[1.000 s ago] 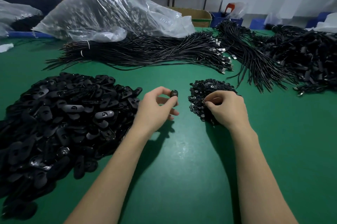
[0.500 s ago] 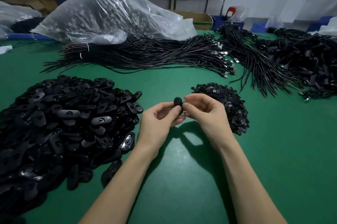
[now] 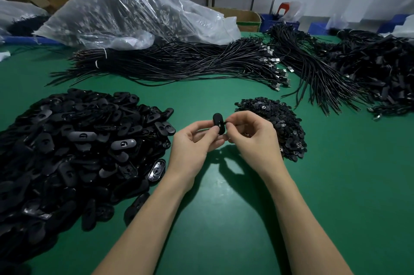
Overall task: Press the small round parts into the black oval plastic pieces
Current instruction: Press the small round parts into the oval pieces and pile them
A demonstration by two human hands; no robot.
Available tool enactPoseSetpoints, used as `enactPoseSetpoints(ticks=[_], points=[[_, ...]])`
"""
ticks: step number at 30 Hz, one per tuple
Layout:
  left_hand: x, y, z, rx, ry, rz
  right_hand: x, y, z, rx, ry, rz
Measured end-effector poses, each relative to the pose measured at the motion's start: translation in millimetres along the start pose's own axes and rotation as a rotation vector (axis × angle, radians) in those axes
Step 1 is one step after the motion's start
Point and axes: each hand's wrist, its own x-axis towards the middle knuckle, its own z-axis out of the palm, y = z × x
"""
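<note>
Fingers of the left hand [image 3: 192, 147] pinch an upright black oval piece [image 3: 218, 123], while the right hand [image 3: 251, 134] just beside it pinches something hidden against its face.

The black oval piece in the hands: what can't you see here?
- Head view: the small round part is hidden by the right hand fingertips.
- The lower end of the oval piece is covered by the left hand fingers.
- The contents of the plastic bag are blurred by the wrinkled film.
- The pile of oval pieces is cut off by the left edge.
</note>
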Motion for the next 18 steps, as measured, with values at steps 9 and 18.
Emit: enactPoseSetpoints(ticks=[9, 18], points=[[2.5, 3.2, -2.8, -0.048, -0.006, -0.074, 0.9, -2.9, -6.3, 0.25, 0.009, 0.13], [4.1, -0.6, -5.6, 0.144, 0.002, 0.025, 1.1, -4.6, -5.1, 0.313, -0.018, 0.183]])
